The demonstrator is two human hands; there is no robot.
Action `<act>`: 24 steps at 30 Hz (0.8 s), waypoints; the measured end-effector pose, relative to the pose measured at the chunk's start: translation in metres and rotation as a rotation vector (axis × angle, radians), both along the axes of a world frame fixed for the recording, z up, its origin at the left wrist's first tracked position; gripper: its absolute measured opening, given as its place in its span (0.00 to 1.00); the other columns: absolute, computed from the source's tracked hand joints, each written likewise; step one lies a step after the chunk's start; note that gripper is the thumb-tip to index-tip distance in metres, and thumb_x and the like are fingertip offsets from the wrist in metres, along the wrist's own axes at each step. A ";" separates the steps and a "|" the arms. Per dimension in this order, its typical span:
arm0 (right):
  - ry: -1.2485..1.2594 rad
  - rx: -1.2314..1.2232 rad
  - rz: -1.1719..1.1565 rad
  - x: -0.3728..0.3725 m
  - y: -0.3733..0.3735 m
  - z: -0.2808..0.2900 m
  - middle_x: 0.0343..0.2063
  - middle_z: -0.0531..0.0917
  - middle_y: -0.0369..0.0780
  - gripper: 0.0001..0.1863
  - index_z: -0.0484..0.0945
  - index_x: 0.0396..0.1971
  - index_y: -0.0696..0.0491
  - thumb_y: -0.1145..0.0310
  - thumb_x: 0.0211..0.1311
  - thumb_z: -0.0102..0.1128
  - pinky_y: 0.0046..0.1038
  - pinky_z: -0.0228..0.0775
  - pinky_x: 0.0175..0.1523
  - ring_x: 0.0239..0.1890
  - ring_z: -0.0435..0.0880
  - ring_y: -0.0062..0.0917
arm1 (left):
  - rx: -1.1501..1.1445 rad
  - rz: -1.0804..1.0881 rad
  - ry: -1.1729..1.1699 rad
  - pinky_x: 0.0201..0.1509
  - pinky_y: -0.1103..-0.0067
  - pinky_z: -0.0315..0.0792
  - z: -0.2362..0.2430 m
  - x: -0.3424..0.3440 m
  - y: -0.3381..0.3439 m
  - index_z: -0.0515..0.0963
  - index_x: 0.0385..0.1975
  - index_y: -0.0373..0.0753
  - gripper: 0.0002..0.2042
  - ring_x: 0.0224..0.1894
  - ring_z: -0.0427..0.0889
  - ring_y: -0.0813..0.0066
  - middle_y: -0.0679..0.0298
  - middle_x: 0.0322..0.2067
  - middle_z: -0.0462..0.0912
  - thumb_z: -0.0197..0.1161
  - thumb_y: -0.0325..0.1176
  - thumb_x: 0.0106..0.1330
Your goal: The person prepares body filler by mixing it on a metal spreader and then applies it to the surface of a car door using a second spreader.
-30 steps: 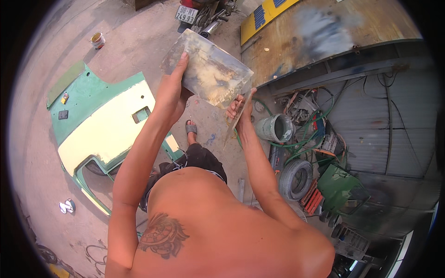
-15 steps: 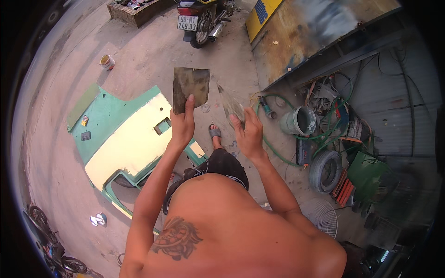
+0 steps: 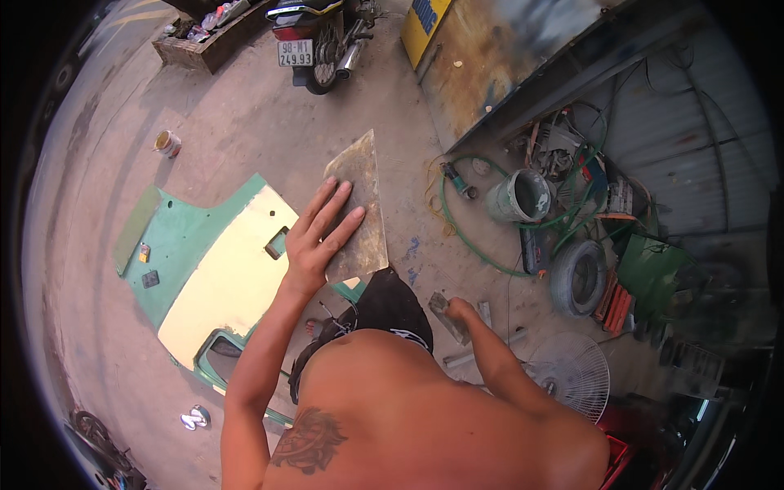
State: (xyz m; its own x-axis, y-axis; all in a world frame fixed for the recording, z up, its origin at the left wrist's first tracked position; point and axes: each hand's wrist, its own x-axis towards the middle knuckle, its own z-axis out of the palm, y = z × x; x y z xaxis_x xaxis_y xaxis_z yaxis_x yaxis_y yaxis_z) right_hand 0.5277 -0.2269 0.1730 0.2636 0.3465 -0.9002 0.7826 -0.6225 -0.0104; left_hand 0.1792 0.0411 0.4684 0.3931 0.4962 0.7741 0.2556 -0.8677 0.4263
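Observation:
My left hand (image 3: 314,245) is raised in front of me, fingers stretched over the face of a flat, stained brownish sheet (image 3: 366,224). The sheet is tilted with one corner pointing up; my thumb is hidden. Lower on the right, beside my thigh, my right hand (image 3: 462,310) is closed on a thin, smeared grey spreader (image 3: 446,317) that slants down. On the ground to the left lies a green vehicle body panel (image 3: 184,220) with a wide cream-coloured area and a window-like opening at its near end.
Far off stands a motorbike (image 3: 314,41). A small paint can (image 3: 168,144) is beyond the panel. To the right are a power tool (image 3: 457,180), a green hose (image 3: 469,238), a grey bucket (image 3: 523,196), a tire (image 3: 578,278) and a fan (image 3: 569,374).
My right hand has dropped from chest height to beside my thigh with the spreader. The left hand has turned the sheet, spreading its fingers over the face. The view has shifted slightly.

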 end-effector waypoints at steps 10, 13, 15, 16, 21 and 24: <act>0.637 0.477 -1.875 -0.026 -0.078 -0.065 0.44 0.81 0.40 0.24 0.72 0.53 0.56 0.58 0.61 0.64 0.38 0.74 0.50 0.45 0.81 0.32 | -1.185 0.088 0.776 0.48 0.66 0.73 -0.241 -0.032 0.075 0.76 0.51 0.38 0.16 0.45 0.80 0.50 0.48 0.42 0.81 0.54 0.29 0.63; 0.344 0.701 -1.778 0.037 0.027 -0.044 0.42 0.82 0.42 0.24 0.75 0.50 0.59 0.59 0.60 0.66 0.36 0.72 0.51 0.47 0.80 0.29 | -1.382 0.345 1.355 0.53 0.65 0.73 -0.314 -0.117 0.065 0.80 0.45 0.35 0.20 0.48 0.81 0.50 0.45 0.42 0.82 0.64 0.37 0.52; 0.287 0.848 -1.617 0.097 0.089 -0.038 0.44 0.81 0.40 0.24 0.75 0.51 0.59 0.58 0.61 0.65 0.32 0.69 0.53 0.47 0.79 0.25 | -1.380 0.432 1.385 0.53 0.68 0.74 -0.309 -0.167 0.059 0.80 0.44 0.30 0.20 0.48 0.82 0.55 0.47 0.44 0.82 0.67 0.36 0.54; 0.383 0.893 -1.641 0.131 0.119 -0.033 0.47 0.80 0.39 0.25 0.74 0.53 0.60 0.58 0.62 0.63 0.30 0.67 0.54 0.49 0.77 0.25 | -1.439 0.444 1.259 0.49 0.65 0.77 -0.303 -0.183 0.065 0.79 0.44 0.30 0.19 0.46 0.83 0.55 0.48 0.42 0.83 0.65 0.36 0.57; 0.662 1.210 -1.427 0.246 0.269 0.057 0.43 0.82 0.36 0.23 0.78 0.48 0.58 0.56 0.62 0.64 0.25 0.67 0.51 0.44 0.78 0.21 | -1.822 0.594 0.473 0.34 0.64 0.82 -0.242 -0.106 0.093 0.73 0.48 0.29 0.17 0.38 0.83 0.58 0.52 0.37 0.82 0.59 0.36 0.66; 0.775 1.242 -1.295 0.266 0.332 0.079 0.42 0.82 0.35 0.23 0.78 0.47 0.57 0.55 0.61 0.65 0.23 0.67 0.49 0.42 0.78 0.19 | -1.583 0.570 0.547 0.40 0.67 0.79 -0.240 -0.082 0.136 0.74 0.48 0.27 0.18 0.41 0.82 0.60 0.50 0.39 0.82 0.60 0.37 0.65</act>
State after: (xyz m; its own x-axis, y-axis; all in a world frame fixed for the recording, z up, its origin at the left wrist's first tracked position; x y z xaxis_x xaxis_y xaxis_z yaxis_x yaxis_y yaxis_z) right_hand 0.7938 0.1051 0.2520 0.5706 0.7299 -0.3763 -0.4545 -0.1009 -0.8850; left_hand 0.0970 0.1772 0.2283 -0.0547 0.7243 -0.6873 0.7378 0.4931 0.4609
